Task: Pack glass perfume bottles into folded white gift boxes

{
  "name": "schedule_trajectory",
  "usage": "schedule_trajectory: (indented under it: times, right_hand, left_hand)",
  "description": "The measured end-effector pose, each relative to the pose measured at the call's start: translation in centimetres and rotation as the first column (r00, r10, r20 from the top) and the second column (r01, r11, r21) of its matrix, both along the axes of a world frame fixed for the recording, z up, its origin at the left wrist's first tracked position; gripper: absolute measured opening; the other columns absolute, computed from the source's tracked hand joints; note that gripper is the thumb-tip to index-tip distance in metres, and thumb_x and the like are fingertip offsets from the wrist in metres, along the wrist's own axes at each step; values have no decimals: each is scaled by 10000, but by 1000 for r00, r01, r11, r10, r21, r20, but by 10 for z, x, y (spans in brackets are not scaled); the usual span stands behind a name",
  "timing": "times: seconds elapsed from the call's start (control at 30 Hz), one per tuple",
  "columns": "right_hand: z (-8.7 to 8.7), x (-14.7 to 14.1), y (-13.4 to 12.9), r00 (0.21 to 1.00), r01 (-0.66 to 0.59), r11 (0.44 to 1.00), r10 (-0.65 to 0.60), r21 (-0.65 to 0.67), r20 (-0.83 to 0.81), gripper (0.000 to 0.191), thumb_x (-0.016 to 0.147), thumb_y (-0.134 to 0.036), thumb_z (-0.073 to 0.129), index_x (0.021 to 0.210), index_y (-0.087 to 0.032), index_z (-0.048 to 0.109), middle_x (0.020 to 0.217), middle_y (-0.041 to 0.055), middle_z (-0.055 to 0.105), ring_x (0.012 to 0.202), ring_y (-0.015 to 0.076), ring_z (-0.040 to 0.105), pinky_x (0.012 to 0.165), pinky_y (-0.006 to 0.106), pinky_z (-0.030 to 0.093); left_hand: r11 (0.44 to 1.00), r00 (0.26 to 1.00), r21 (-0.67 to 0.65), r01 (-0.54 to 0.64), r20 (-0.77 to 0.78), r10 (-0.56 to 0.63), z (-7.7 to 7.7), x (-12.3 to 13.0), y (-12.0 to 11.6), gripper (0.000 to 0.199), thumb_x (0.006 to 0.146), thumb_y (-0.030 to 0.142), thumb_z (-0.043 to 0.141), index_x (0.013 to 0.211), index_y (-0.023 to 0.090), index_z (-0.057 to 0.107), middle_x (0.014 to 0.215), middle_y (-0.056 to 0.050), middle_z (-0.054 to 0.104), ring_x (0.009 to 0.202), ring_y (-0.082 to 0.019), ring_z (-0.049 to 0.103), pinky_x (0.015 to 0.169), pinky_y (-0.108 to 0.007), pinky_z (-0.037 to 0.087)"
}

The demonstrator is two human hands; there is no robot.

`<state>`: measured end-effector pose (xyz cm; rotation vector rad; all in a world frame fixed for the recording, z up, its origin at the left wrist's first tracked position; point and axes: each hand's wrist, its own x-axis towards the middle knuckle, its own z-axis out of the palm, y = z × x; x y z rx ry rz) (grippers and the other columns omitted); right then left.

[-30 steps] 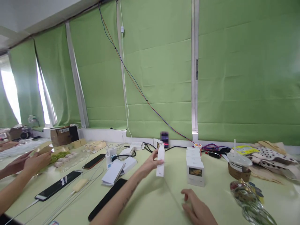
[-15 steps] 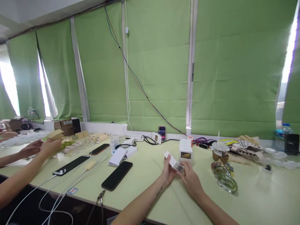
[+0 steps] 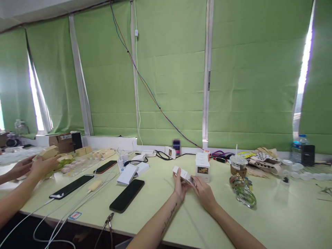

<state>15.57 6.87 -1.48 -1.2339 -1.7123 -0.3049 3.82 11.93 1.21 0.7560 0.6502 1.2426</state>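
A small white box (image 3: 183, 174) is held tilted just above the table, between my two hands. My left hand (image 3: 180, 188) grips its left side, thumb against the near face. At the other end, the fingers of my right hand (image 3: 203, 193) are closed on the box's edge; the fingertips are partly hidden, so I cannot tell whether a flap is being pressed. Right behind my hands stands a row of white boxes (image 3: 202, 159), the front one with a dark picture on its face. A black phone (image 3: 127, 196) lies left of my left forearm.
A co-worker's hands (image 3: 43, 164) hold a yellowish box at the left. White cables (image 3: 70, 207) run over the table edge. To the right are a lidded cup (image 3: 238, 164) with a straw, a shiny metallic trinket (image 3: 243, 193) and cloth pieces (image 3: 267, 160). Another phone (image 3: 71, 186) lies left.
The view has turned slightly right. Between my hands the white box has tipped to a flatter angle, and my right hand's fingers have shifted along its right end.
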Motion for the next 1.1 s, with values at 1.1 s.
schedule_trajectory:
  times: [1.1]
  right_hand:
    - [-10,28,-4,757,-314,919,91,-237,-647,337,755,-335,560,1047,-171,595,786,56,688,613,236,688,513,382,561]
  left_hand:
    - [899,969,391,-198,-60,240,6,-18,12,464,604,308,799,1004,168,611,995,-101,712,910,-260,669,797,-354,524]
